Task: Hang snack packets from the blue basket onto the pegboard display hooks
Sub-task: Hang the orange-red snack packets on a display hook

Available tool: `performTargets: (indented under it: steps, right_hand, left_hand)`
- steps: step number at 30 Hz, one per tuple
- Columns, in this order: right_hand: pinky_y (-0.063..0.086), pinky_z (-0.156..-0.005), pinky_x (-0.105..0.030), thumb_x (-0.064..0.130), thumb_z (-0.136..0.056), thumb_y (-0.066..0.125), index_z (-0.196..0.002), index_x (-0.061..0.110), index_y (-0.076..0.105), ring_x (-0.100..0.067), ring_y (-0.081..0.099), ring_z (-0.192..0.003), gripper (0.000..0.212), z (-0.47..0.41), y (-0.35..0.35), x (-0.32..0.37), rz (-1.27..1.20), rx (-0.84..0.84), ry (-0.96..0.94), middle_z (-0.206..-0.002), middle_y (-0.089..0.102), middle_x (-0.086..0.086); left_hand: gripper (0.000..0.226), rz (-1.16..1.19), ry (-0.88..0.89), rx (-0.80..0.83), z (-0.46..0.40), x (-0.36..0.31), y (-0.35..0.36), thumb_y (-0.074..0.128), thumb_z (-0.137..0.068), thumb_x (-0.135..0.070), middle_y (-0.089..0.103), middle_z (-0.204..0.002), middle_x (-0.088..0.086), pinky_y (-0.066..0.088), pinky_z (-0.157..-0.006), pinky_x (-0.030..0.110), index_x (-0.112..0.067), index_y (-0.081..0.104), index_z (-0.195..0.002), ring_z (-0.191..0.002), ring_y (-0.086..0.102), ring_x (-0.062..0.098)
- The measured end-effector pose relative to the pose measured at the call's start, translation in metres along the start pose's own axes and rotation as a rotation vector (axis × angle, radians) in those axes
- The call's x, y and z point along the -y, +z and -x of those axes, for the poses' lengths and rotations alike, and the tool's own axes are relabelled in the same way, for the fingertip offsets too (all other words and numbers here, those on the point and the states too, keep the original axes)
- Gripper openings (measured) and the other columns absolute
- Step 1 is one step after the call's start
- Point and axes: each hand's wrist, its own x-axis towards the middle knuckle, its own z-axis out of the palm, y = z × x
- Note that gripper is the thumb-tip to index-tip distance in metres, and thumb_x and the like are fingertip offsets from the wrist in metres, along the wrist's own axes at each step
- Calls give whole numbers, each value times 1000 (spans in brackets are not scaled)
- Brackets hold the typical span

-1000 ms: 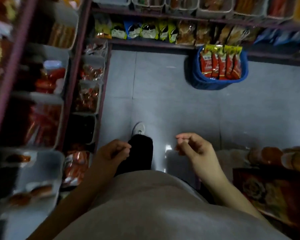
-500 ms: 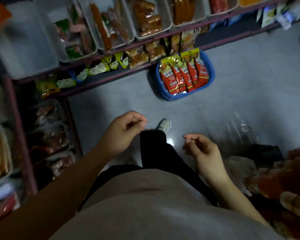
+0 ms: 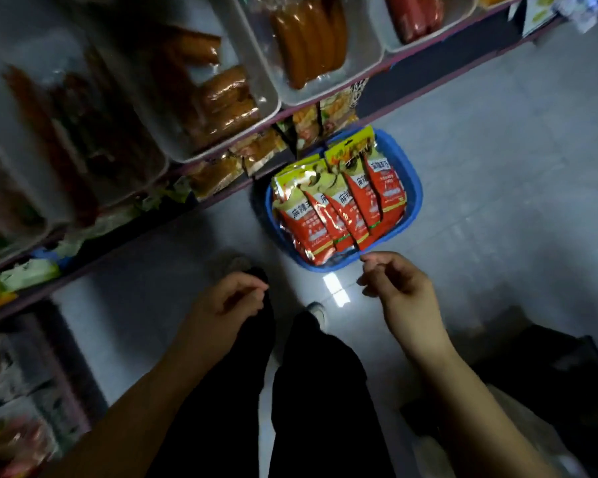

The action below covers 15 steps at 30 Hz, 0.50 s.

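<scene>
A grey tiled floor (image 3: 497,188) carries a bright glare patch (image 3: 335,288). Left of that patch runs a dim shelf rack (image 3: 221,194) holding white trays (image 3: 263,94) of packaged sausages.

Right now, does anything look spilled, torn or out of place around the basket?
Nothing stands out. The red and yellow snack packets stand in a row inside the blue basket on the floor, none spilled. Both the left hand and right hand hold nothing.
</scene>
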Motion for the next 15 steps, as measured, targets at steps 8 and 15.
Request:
performTargets:
  steps: [8, 15]
  right_hand:
    - [52, -79, -24, 16, -93, 58, -86, 24, 62, -13, 65, -83, 11, -228, 18, -134, 206, -178, -32, -88, 68, 6]
    - [41, -99, -34, 21, -87, 66, -117, 8, 62, -31, 56, -113, 33, -351, -37, -190, 591, -305, -169, -118, 61, -19]
  left_hand:
    - [4, 37, -137, 114, -285, 97, 98, 60, -89, -9, 60, -72, 0, 44, -65, 22, -12, 63, -91, -63, 53, 10]
    - [18, 172, -163, 35, -377, 112, 173, 75, -77, -30, 72, -93, 7, 52, -84, 38, -19, 66, -88, -88, 66, 25]
